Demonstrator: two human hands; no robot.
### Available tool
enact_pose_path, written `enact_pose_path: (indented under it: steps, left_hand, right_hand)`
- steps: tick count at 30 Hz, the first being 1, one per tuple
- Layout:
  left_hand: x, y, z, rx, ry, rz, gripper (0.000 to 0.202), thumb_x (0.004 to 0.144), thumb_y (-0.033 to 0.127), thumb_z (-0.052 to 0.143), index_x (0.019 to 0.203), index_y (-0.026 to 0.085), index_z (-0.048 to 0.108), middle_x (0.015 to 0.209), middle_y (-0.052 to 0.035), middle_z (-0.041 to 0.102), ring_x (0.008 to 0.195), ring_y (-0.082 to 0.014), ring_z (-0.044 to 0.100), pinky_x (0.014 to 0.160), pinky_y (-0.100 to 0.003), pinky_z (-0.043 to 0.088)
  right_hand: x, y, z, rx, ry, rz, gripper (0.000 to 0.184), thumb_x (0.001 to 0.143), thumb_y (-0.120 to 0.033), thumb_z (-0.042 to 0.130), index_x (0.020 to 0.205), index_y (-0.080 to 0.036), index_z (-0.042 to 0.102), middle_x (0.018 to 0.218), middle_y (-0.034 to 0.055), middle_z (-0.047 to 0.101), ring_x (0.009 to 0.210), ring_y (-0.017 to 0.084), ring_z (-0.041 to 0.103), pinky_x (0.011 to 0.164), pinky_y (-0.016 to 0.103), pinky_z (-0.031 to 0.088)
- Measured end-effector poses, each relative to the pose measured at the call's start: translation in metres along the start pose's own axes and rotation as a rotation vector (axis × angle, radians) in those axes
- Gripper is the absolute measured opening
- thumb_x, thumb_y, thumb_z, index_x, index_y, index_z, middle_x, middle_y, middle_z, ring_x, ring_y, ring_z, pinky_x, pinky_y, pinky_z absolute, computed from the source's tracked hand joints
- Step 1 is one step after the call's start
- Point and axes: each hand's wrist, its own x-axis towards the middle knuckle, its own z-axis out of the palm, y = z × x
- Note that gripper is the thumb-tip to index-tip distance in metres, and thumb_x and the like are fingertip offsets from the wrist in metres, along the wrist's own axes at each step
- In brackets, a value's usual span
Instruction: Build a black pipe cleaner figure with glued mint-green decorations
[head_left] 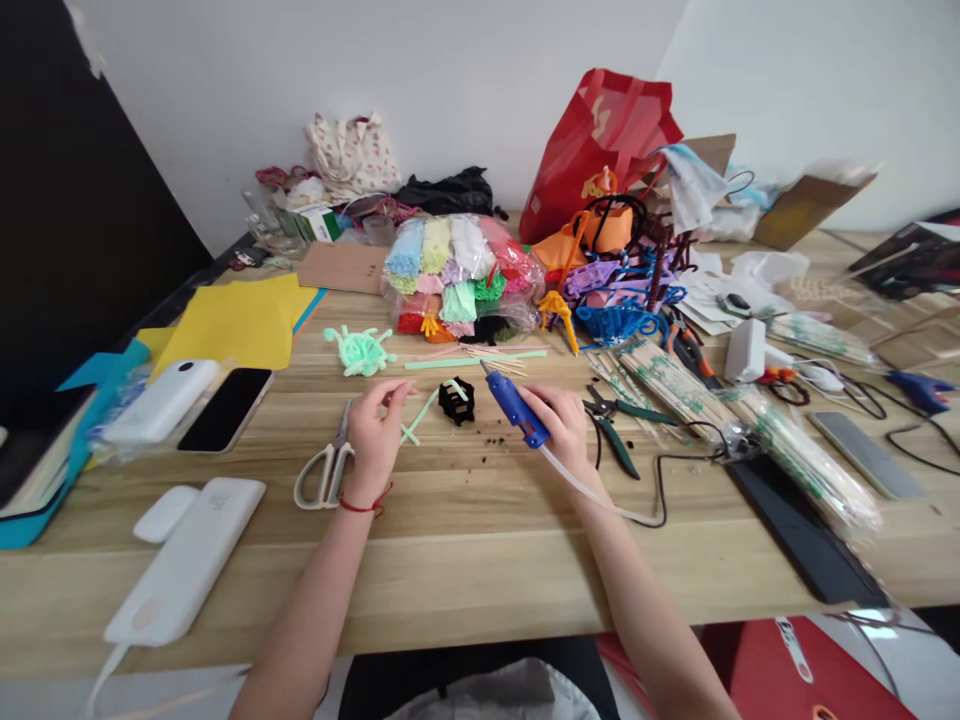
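Blue hot-glue gun (517, 408), centre of frame: right hand (564, 425) clamped round body. Left hand (377, 425) curled, hold unclear. Risk: dipping nozzle (487, 369) could scorch black craft piece (460, 408).

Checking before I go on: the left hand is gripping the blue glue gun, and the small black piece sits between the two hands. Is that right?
Not quite. The head view shows the blue glue gun in the right hand, not the left hand. The rest holds: the small black piece sits between the two hands.
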Motion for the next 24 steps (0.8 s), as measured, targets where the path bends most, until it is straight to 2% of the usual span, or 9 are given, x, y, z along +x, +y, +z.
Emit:
enact_pose_path:
  steps: [4,8,12,19,24]
  left_hand:
    - [-0.002,0.009,0.0,-0.013,0.021,0.114,0.015,0.08,0.034,0.066,0.083,0.02,0.07,0.081,-0.0035,0.071,0.072,-0.0149,0.062,0.071,-0.028,0.048]
    - [-0.01,0.026,-0.006,0.091,-0.019,0.381,0.004,0.077,0.026,0.069,0.078,0.023,0.066,0.076,-0.0019,0.07,0.071,-0.0157,0.061,0.073,-0.031,0.045]
    - [-0.016,0.033,-0.011,0.262,-0.047,0.58,0.008,0.074,0.023,0.072,0.077,0.025,0.065,0.07,-0.0001,0.069,0.066,-0.0162,0.061,0.073,-0.034,0.04]
    - [-0.018,0.043,-0.014,0.413,0.085,0.96,0.018,0.069,0.02,0.078,0.077,0.026,0.063,0.064,0.0051,0.067,0.058,-0.0124,0.059,0.076,-0.033,0.035]
    - [-0.019,0.054,-0.014,0.478,0.141,1.065,0.025,0.068,0.018,0.08,0.079,0.022,0.058,0.064,0.0065,0.069,0.057,-0.0103,0.059,0.074,-0.031,0.036]
  right_hand:
    - [0.0,0.002,0.003,-0.008,0.033,-0.049,0.034,0.091,-0.024,0.049,0.124,-0.024,0.057,0.11,0.0118,0.065,0.103,0.025,0.059,0.085,0.039,0.041]
    - [-0.002,0.004,0.006,-0.027,0.046,-0.052,0.034,0.091,-0.025,0.049,0.124,-0.023,0.055,0.112,0.0122,0.064,0.103,0.025,0.059,0.086,0.04,0.04]
    - [-0.005,0.004,0.007,-0.041,0.044,-0.036,0.034,0.091,-0.027,0.05,0.124,-0.024,0.054,0.114,0.0119,0.063,0.104,0.025,0.058,0.087,0.04,0.038]
    - [-0.005,-0.001,0.008,-0.03,0.057,-0.068,0.035,0.091,-0.024,0.051,0.126,-0.025,0.052,0.113,0.0107,0.064,0.104,0.024,0.059,0.087,0.039,0.039]
    - [-0.004,-0.005,0.009,-0.014,0.087,-0.12,0.038,0.091,-0.022,0.051,0.129,-0.025,0.05,0.11,0.0101,0.064,0.102,0.024,0.06,0.088,0.04,0.04]
